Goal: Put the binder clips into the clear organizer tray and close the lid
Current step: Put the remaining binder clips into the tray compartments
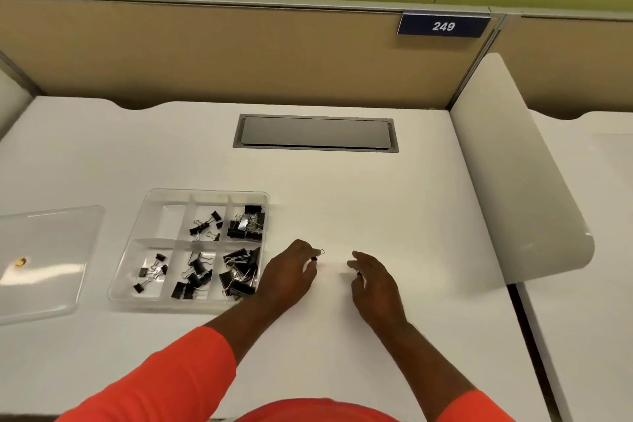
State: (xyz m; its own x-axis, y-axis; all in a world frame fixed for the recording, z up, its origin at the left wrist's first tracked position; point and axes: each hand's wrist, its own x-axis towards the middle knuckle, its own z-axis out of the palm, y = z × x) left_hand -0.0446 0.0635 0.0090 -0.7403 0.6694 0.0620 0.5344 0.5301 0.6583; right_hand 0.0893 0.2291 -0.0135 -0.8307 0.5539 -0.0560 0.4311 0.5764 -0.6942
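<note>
Head view: left hand (291,272) pinches one small black binder clip (318,254) at its fingertips, just right of tray (164,304), low over bench (376,199). Near it right hand (375,283), fingers curled by a tiny dark bit (358,273); cannot tell if it grips. One clear tray, six compartments, five hold black clips (239,272), piles too tangled to count. One lid (44,260) off, flat on bench left of tray, apart
</note>
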